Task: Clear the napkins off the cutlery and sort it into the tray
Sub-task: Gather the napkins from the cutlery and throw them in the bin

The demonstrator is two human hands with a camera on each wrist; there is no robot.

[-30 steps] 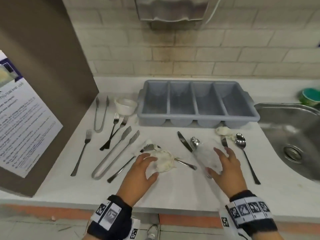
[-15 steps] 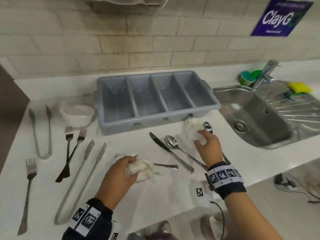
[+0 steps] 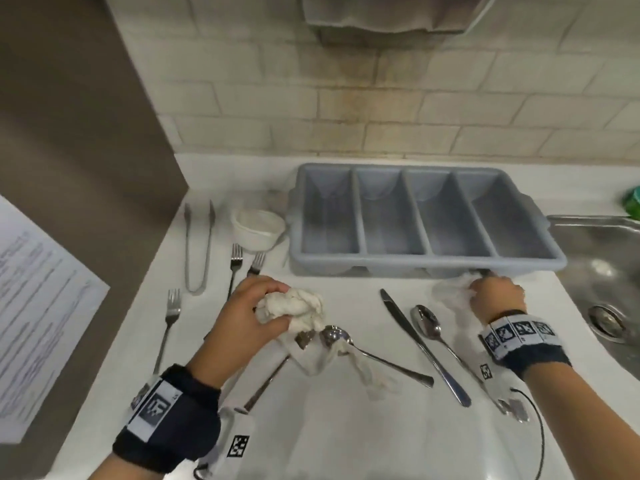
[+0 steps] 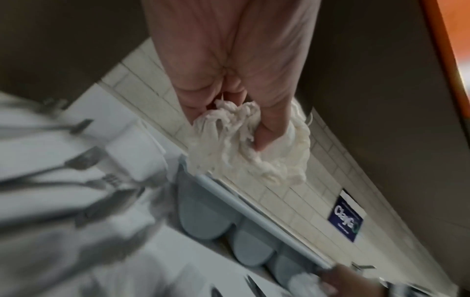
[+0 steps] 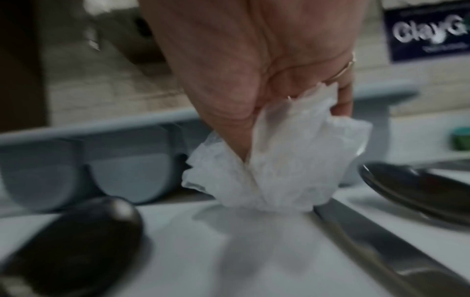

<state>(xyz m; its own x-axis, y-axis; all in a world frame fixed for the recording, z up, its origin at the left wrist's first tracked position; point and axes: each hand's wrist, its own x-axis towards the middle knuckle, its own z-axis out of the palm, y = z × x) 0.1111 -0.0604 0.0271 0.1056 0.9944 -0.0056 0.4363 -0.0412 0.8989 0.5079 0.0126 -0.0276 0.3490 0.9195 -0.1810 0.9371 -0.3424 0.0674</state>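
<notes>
Crumpled napkin [image 3: 292,308] is gripped in left hand [image 3: 247,318], fingers curled round it, lifted w/ a tail draped over a spoon [image 3: 367,351]. Thin napkin [image 3: 450,294] is pinched by right hand [image 3: 497,301] on the counter, just in front of the tray [image 3: 424,261]. All four compartments empty. Knife [image 3: 419,344] lies nearer right hand, long axis slanting front-right.

Left hand [image 3: 247,315] lifted crumpled napkin [image 3: 294,308], uncovering spoon [image 3: 346,341].
</notes>
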